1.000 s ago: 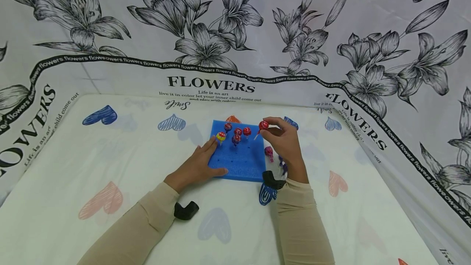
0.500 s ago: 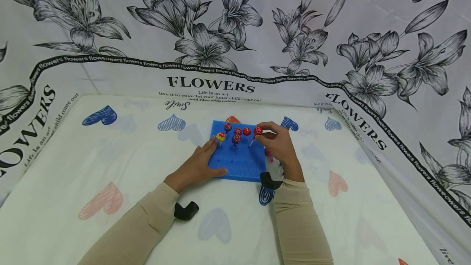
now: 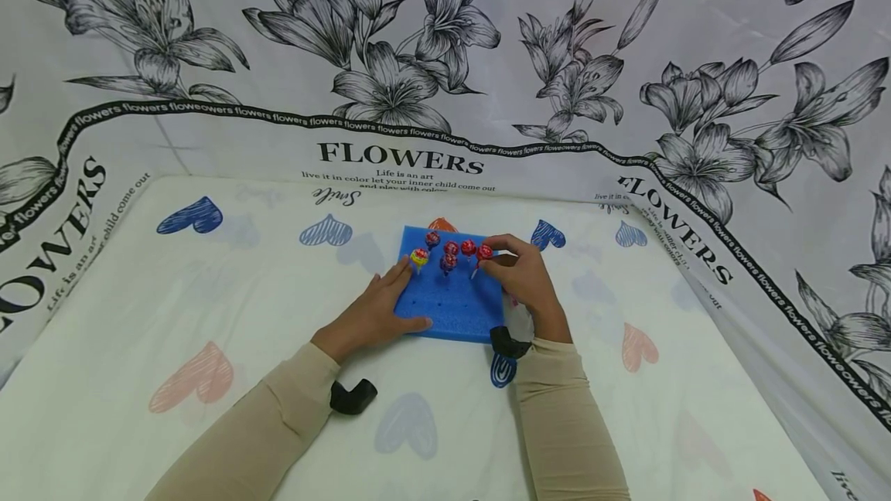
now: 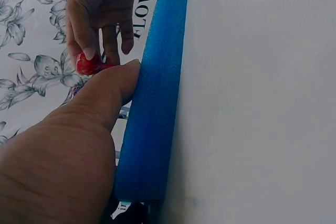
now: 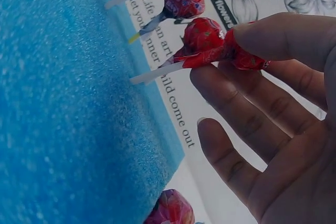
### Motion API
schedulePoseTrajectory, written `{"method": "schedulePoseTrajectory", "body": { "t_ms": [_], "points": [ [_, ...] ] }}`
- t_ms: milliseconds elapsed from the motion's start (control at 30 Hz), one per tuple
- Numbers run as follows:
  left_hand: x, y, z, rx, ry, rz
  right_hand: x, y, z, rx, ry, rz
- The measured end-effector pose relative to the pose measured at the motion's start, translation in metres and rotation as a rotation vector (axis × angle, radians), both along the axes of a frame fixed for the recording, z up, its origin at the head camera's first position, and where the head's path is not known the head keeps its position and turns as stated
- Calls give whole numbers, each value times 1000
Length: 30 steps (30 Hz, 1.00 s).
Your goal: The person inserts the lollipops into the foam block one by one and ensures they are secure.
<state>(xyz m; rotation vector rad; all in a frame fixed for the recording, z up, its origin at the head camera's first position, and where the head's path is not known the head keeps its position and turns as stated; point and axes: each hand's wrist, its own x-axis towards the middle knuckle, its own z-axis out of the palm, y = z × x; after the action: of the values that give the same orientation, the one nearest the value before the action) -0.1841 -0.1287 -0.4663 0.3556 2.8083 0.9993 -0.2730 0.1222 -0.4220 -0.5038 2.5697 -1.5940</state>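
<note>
A blue foam block [image 3: 455, 315] lies flat on the table. My left hand [image 3: 369, 319] rests at its left side, fingers along the edge and thumb [image 4: 126, 77] touching the near edge. Between thumb and fingers, my right hand [image 3: 525, 277] pinches the wrapped head of a red lollipop [image 5: 202, 57]. Its white stick slants down to the foam's surface near the right side; whether the tip is in the foam I cannot tell. Several lollipops stand in the block, among them a yellow-and-red one [image 3: 419, 257], a red one [image 3: 468, 247] and a dark-wrapped one [image 3: 432, 239].
A pink-wrapped lollipop [image 5: 170, 208] lies beyond the block's right edge, mostly hidden by the right hand in the head view. A white cloth with printed hearts [image 3: 264, 424] covers the table. Behind it hangs a floral curtain [image 3: 585, 45].
My right hand has carried the red lollipop left and slightly down, from the block's right edge to over its surface. My left hand has stayed in place.
</note>
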Motion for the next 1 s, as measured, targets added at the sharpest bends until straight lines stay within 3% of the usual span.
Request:
{"method": "schedulePoseTrajectory", "body": {
  "t_ms": [667, 1000],
  "points": [
    [-1, 2, 3, -15, -14, 7, -3, -2, -8, 76, -10, 61],
    [-1, 0, 1, 2, -6, 5, -4, -1, -9, 62, -6, 94]
  ]
}}
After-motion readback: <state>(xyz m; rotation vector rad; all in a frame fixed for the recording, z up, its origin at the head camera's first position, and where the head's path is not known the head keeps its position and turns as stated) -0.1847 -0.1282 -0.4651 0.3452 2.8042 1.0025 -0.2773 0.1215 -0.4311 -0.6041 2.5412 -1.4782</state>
